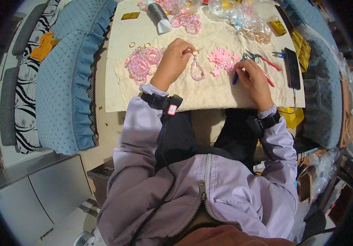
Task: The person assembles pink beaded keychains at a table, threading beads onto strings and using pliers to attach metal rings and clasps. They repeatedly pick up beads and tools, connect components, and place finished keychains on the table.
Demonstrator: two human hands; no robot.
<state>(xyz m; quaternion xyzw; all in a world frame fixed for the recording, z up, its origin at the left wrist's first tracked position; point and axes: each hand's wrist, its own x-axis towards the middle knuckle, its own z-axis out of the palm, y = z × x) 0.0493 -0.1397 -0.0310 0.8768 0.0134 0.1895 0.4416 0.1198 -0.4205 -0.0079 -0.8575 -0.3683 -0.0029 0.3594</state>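
Observation:
My left hand [175, 58] is closed in a pinch on the gold ring at the top of a beaded charm. The charm's loop of clear pink-lilac beads [197, 73] rests on the cream cloth just right of that hand. My right hand [255, 81] is bent, thumb and fingers drawn together, over blue-handled pliers [235, 78]. Whether the fingertips grip the pliers or something small is hidden. Between the hands sits a small heap of pink flower beads [221, 57]. A larger pile of pink bead loops [139, 65] spreads beside my left wrist.
Red-handled pliers [270, 63] lie right of my right hand, then a black phone [292, 67] with a cable. Farther back are a spool of grey cord [158, 15], pink bead strands [186, 22] and clear plastic bags [234, 14]. Blue padded seats [64, 86] flank the table.

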